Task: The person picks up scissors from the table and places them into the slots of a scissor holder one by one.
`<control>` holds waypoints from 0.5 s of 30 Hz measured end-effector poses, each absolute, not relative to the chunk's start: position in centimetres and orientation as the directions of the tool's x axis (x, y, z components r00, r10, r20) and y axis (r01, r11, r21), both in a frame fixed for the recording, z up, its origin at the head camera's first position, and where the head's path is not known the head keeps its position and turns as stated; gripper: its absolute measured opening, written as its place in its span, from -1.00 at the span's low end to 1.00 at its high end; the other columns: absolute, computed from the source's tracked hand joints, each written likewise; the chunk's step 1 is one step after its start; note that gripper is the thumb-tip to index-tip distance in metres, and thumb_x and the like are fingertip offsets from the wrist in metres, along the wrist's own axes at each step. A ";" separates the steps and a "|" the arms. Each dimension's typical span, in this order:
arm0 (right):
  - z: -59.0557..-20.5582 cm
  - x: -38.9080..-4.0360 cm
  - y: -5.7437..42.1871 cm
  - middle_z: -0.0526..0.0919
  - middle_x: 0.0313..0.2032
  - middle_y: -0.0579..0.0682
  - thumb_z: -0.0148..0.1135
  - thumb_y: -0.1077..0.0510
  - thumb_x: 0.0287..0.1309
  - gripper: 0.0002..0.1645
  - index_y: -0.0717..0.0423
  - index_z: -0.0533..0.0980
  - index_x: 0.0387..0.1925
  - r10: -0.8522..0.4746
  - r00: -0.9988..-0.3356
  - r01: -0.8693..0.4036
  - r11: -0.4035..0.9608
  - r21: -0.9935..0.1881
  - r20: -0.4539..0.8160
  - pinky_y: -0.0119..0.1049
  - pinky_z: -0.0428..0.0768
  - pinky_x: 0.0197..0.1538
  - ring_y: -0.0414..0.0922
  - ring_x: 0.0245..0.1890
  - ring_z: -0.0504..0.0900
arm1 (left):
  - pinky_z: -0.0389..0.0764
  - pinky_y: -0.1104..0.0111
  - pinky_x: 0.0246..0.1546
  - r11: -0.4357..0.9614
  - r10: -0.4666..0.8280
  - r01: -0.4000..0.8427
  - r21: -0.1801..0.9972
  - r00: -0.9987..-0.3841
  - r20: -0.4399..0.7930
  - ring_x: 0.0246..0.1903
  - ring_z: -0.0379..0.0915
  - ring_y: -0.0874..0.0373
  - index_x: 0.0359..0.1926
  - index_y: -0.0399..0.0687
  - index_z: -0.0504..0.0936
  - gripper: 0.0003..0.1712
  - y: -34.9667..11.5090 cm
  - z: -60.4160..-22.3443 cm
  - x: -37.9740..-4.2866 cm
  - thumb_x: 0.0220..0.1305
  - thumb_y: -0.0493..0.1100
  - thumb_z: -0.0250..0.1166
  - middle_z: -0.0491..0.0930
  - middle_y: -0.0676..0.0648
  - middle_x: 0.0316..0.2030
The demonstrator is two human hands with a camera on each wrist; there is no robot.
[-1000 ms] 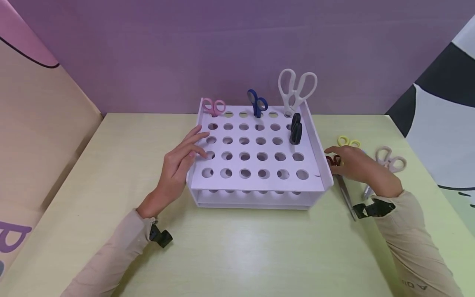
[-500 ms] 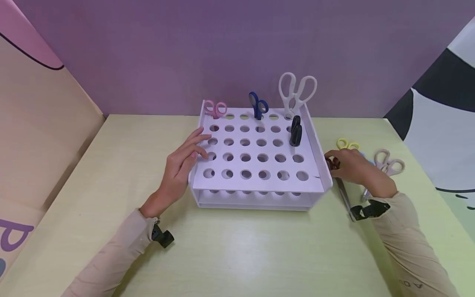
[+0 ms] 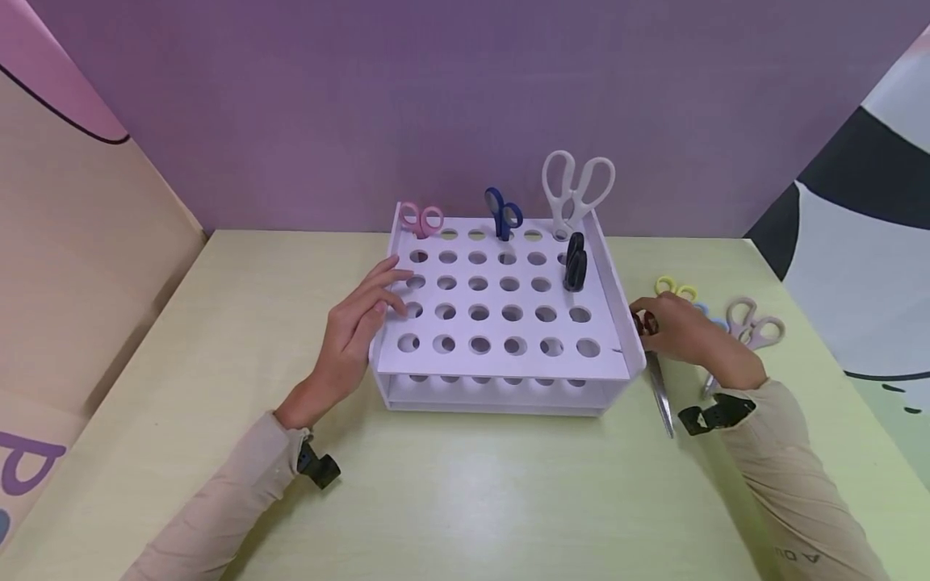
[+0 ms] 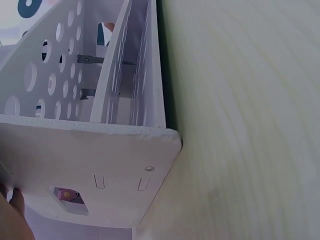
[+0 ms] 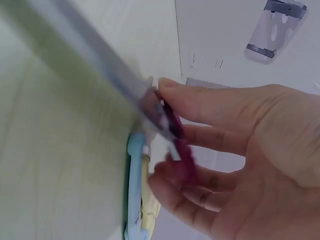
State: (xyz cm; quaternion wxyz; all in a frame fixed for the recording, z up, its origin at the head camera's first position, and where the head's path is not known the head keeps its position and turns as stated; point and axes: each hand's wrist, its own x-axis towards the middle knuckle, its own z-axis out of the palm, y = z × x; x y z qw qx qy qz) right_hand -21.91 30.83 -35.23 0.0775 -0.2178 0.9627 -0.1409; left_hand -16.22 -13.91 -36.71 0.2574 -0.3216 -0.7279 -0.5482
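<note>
A white rack with rows of round holes stands in the middle. My left hand rests its fingers, spread and mostly straight, on the rack's left side and top edge. In the left wrist view, only fingertips of it show against the side panel. Beside the rack's right wall, my right hand pinches the dark red handles of a pair of scissors. In the right wrist view, thumb and fingers hold those handles, and the blades, blurred, point away from the palm.
Pink scissors, blue scissors, white scissors and black scissors stand in rack holes. Right of the rack lie yellow scissors, partly hidden light blue scissors and pale pinkish scissors. A purple wall rises behind.
My right hand has taken hold of the dark red scissors; hand and blades have shifted slightly left, closer to the rack. My left hand keeps its place on the rack.
</note>
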 end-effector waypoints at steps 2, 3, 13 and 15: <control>-35.2 -21.9 30.6 0.47 -0.55 -0.03 0.35 0.36 0.03 -0.67 0.40 0.56 -0.12 -0.458 -0.886 -0.417 0.854 -0.312 -0.070 -0.27 0.32 -0.42 -0.10 -0.47 0.37 | 0.15 0.10 0.46 0.190 0.186 0.752 0.631 -0.659 0.729 0.42 0.20 -0.09 -0.35 -0.23 0.60 -0.68 -13.9 -36.7 -16.3 0.40 -0.38 -0.09 0.58 -0.26 0.14; -35.1 -21.9 30.5 0.47 -0.55 -0.03 0.33 0.37 0.03 -0.70 0.40 0.56 -0.14 -0.462 -0.885 -0.421 0.849 -0.320 -0.061 -0.27 0.32 -0.42 -0.10 -0.47 0.37 | 0.15 0.10 0.46 0.190 0.186 0.752 0.631 -0.659 0.729 0.42 0.20 -0.09 -0.35 -0.24 0.60 -0.68 -13.9 -36.7 -16.3 0.40 -0.38 -0.10 0.58 -0.26 0.14; -35.1 -21.7 30.3 0.51 -0.48 -0.04 0.30 0.40 -0.04 -0.77 0.25 0.52 -0.27 -0.466 -0.885 -0.439 0.836 -0.328 -0.002 -0.25 0.38 -0.39 -0.11 -0.48 0.42 | 0.14 0.13 0.47 0.186 0.181 0.724 0.664 -0.689 0.701 0.43 0.17 -0.03 -0.36 -0.22 0.58 -0.67 -13.9 -36.7 -16.1 0.43 -0.36 -0.11 0.57 -0.21 0.15; -34.9 -21.5 30.3 0.55 -0.45 -0.04 0.33 0.39 -0.03 -0.75 0.24 0.53 -0.24 -0.468 -0.884 -0.441 0.832 -0.337 0.002 -0.24 0.41 -0.38 -0.12 -0.45 0.45 | 0.13 0.13 0.47 0.179 0.181 0.724 0.666 -0.690 0.701 0.43 0.17 -0.03 -0.35 -0.21 0.58 -0.66 -13.8 -36.7 -16.2 0.44 -0.36 -0.11 0.57 -0.21 0.16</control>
